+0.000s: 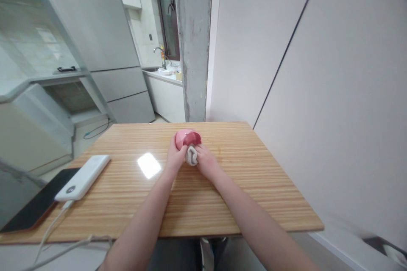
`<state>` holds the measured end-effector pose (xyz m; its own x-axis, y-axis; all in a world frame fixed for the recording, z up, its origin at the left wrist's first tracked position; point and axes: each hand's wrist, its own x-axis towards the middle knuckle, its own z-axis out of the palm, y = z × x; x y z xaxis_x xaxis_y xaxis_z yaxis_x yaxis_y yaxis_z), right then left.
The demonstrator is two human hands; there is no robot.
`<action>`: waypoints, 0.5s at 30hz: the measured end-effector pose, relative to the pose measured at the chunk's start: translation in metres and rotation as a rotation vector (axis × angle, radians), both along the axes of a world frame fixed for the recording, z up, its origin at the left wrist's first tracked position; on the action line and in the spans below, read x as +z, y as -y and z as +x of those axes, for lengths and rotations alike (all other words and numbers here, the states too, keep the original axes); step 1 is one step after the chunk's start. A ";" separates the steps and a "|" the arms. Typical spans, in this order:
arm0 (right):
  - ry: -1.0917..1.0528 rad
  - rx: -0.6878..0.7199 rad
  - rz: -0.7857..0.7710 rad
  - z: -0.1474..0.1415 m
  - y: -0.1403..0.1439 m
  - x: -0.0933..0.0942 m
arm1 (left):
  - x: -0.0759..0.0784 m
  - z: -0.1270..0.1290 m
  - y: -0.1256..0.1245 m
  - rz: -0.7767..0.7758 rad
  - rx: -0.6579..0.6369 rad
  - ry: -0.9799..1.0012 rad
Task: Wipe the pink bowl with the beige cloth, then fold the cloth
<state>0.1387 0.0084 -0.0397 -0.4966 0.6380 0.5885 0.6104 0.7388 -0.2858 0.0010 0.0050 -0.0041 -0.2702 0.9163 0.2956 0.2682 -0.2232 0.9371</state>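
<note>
A small pink bowl (183,135), tilted so that its darker inside faces me, is over the far middle of the wood-grain table (254,194). My left hand (176,156) is closed around its left side, thumb toward the front. A rolled or bunched pale grey cloth (191,156) is at the bowl's near rim, between my two hands. My right hand (206,160) is closed on the cloth from the right, its fingertips close to the bowl's rim. Some fingers of both hands are hidden behind the bowl and cloth.
A white power bank (84,178) with a cable lies at the table's left, beside a dark flat tablet-like object (38,203). Beyond the table are a fridge (92,21), a sink counter with a faucet (163,57) and a bare concrete pillar (194,42). White panels (286,72) stand at the right.
</note>
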 end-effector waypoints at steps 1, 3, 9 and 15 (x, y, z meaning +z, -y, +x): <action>0.012 0.008 0.007 0.000 -0.001 0.000 | 0.002 -0.005 -0.001 0.011 -0.018 -0.050; 0.028 -0.014 0.013 0.002 -0.003 0.001 | 0.004 -0.011 -0.001 0.034 -0.075 -0.128; -0.071 -0.089 0.004 0.007 0.000 0.000 | -0.004 0.013 0.002 0.063 -0.075 0.118; -0.067 -0.050 -0.064 -0.001 0.004 0.002 | -0.010 0.009 0.000 0.016 -0.014 0.021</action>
<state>0.1379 0.0046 -0.0377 -0.4239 0.6986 0.5764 0.6239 0.6866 -0.3733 0.0104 0.0054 -0.0145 -0.2640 0.9151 0.3047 0.2455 -0.2417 0.9388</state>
